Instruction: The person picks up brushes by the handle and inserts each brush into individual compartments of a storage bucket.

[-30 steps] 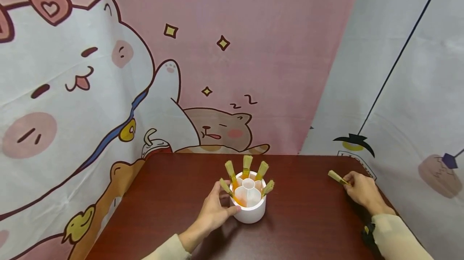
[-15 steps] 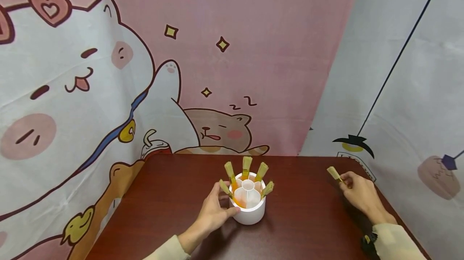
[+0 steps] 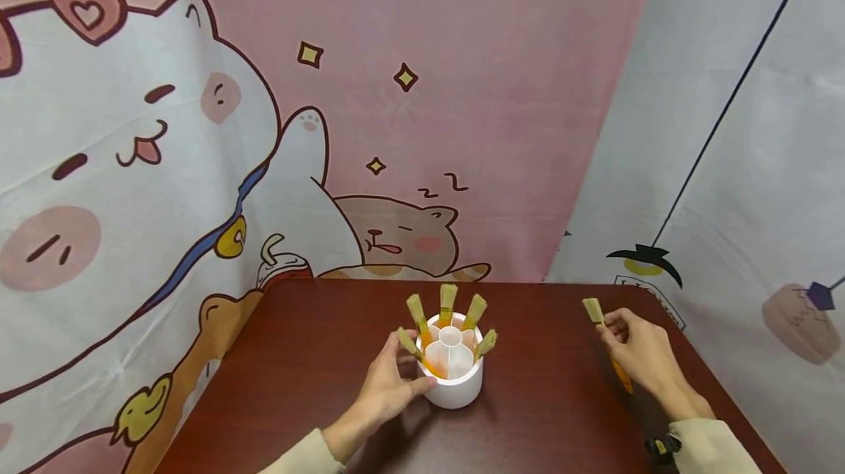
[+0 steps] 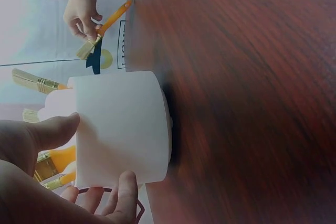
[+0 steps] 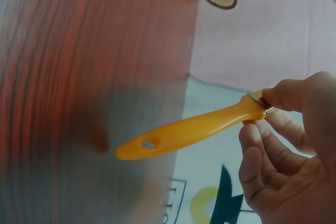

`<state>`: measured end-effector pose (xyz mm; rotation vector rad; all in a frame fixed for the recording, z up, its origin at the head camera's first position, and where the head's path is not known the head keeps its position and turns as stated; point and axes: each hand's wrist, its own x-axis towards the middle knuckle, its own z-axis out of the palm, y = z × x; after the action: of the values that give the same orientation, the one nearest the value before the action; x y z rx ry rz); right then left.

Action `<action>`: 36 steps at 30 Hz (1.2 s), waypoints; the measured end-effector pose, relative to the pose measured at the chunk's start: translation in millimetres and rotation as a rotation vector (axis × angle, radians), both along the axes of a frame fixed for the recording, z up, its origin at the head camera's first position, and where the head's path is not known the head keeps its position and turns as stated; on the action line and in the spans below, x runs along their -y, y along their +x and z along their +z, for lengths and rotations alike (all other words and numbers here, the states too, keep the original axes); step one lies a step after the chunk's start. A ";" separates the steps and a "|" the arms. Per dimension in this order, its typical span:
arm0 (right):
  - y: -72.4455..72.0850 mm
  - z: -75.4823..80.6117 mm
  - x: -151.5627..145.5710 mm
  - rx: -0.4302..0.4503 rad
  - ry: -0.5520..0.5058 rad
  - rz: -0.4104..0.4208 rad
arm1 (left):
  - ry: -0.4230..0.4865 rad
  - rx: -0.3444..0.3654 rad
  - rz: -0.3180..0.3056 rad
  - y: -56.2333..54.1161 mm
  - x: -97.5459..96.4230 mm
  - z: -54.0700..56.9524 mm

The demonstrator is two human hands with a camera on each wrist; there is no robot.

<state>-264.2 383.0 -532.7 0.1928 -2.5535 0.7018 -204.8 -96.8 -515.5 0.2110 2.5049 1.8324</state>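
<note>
A round white brush holder with petal-shaped compartments stands upright on the table. Several paintbrushes lean in it, bristles up and orange handles down. From the left side my left hand grips the holder, thumb at the near rim and fingers around its wall. Over at the table's right, my right hand pinches one more paintbrush between thumb and fingers at its metal band. Its bristles point up and away, and its orange handle hangs down toward the tabletop.
The dark red-brown wooden table ends at a back edge against a pink and white cartoon curtain. Another curtain panel runs along the right side. A dark band sits at the right wrist.
My right hand has shifted slightly left, and the paintbrush in it has swung from slanting left to a more upright tilt, its handle now showing. The left hand and holder have stayed in place.
</note>
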 end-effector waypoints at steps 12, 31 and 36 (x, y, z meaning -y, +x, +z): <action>15.2 22.1 37.8 -0.068 -0.033 0.031 | -0.003 -0.013 0.002 -1.5 -0.9 3.4; 52.7 44.8 85.6 -0.112 -0.061 0.102 | -0.017 -0.029 -0.007 0.8 -0.7 2.4; 61.4 52.8 96.6 -0.127 -0.067 0.128 | -0.018 -0.028 -0.005 0.5 -0.8 3.3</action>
<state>-202.8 286.4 -479.9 0.3690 -2.4090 0.7963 -204.3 -96.1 -512.3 0.2441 2.5360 1.8166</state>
